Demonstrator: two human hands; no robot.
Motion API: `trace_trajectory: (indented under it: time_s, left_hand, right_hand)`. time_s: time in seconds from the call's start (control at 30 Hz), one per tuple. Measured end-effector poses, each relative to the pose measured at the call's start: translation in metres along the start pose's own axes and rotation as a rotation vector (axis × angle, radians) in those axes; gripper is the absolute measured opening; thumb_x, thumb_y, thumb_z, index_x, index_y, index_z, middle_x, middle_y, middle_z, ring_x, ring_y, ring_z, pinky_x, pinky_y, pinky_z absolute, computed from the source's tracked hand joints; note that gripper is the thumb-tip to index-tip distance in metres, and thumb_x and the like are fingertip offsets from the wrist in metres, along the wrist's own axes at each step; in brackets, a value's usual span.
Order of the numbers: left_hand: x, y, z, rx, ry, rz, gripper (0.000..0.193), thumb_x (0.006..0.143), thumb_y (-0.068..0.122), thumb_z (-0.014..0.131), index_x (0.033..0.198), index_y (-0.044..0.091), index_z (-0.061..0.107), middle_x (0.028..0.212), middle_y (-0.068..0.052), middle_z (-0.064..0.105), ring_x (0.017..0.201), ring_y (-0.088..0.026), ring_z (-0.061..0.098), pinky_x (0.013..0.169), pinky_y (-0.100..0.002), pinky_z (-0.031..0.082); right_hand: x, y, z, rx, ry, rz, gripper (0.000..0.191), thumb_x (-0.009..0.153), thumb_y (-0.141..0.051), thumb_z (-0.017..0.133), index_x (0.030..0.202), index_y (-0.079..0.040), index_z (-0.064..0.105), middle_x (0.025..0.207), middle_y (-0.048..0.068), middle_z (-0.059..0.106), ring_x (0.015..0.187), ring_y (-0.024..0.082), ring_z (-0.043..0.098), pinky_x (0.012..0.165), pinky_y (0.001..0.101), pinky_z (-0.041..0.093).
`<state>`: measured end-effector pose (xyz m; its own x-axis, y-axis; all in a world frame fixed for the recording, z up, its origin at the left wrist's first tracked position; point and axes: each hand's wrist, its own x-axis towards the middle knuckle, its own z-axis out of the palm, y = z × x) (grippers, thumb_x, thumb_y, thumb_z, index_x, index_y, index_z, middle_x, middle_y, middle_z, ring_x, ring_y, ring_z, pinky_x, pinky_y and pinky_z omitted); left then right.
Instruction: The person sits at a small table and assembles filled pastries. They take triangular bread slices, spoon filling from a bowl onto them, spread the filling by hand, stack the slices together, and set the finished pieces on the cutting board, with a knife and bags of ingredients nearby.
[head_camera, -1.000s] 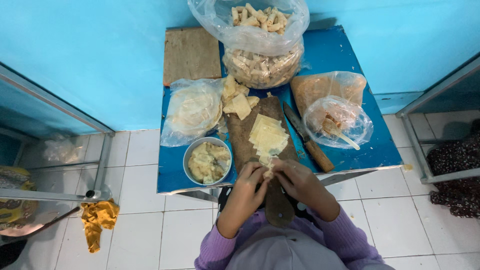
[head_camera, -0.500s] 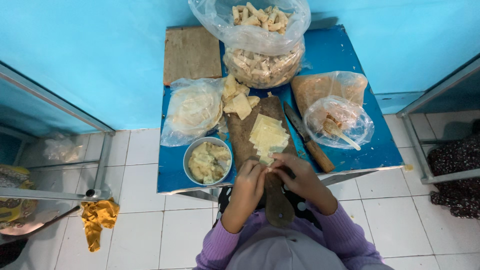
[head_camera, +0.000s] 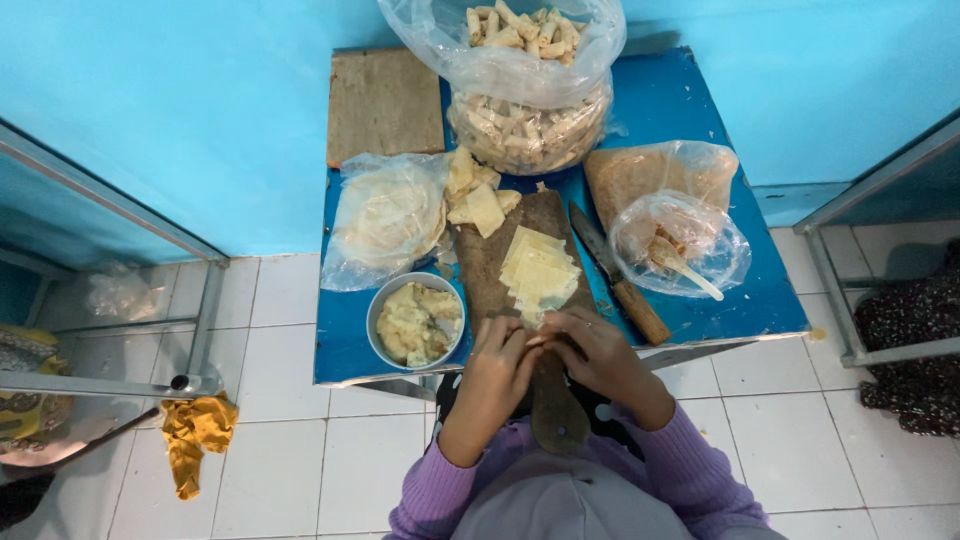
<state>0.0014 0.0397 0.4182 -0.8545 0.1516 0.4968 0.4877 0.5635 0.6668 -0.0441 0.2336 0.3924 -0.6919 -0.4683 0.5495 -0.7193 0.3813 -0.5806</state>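
On the blue table, a long wooden board carried a stack of pale square wrappers, with a bowl of filling just beside it. Since a moment before, both hands had drawn back from the stack to the board's near end, so one piece seemed already taken for rolling. The left hand and right hand were together, fingers pinched on a small pale piece, mostly hidden between them.

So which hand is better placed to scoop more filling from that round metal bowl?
Probably the left hand: the round metal bowl of pale filling sits just beside it, while the right hand lies across the wooden board.
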Motion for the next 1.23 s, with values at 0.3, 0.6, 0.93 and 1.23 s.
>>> trace_trajectory:
  time_s: [0.3,0.6,0.93,1.23]
  left_hand:
    - [0.004,-0.002,0.002,-0.022,0.019,-0.030,0.011,0.090,-0.003,0.065,0.100,-0.004,0.068,0.099,-0.017,0.062,0.095,-0.037,0.059,0.079,-0.046,0.048]
    - [0.012,-0.004,0.007,0.017,0.075,-0.084,0.008,0.087,-0.002,0.066,0.095,-0.002,0.069,0.097,-0.017,0.064,0.094,-0.038,0.058,0.079,-0.046,0.048]
    - [0.016,-0.016,0.010,0.036,0.062,-0.132,0.006,0.085,0.000,0.067,0.091,-0.001,0.066,0.092,-0.018,0.064,0.093,-0.039,0.059,0.080,-0.048,0.047]
    - [0.012,-0.002,0.007,0.117,0.136,-0.072,0.012,0.089,0.001,0.065,0.101,-0.001,0.067,0.104,-0.020,0.064,0.096,-0.040,0.057,0.083,-0.048,0.047]
  right_hand:
    - [0.014,0.006,-0.006,0.078,-0.095,0.079,0.051,0.087,-0.001,0.075,0.134,-0.006,0.055,0.098,0.008,0.076,0.092,0.027,0.077,0.078,0.0351,0.059]
    - [0.023,0.006,-0.002,-0.168,-0.068,0.011,0.051,0.082,0.000,0.073,0.130,-0.011,0.061,0.090,0.001,0.071,0.091,0.028,0.059,0.083,0.0408,0.044]
    - [0.017,-0.003,0.003,-0.263,0.057,-0.185,0.048,0.085,-0.008,0.076,0.131,-0.006,0.063,0.097,0.000,0.071,0.091,0.022,0.060,0.089,0.0423,0.043]
    - [0.019,-0.003,0.007,-0.389,0.020,-0.138,0.053,0.084,-0.002,0.072,0.136,-0.006,0.064,0.088,0.002,0.063,0.090,0.021,0.060,0.089,0.0444,0.042]
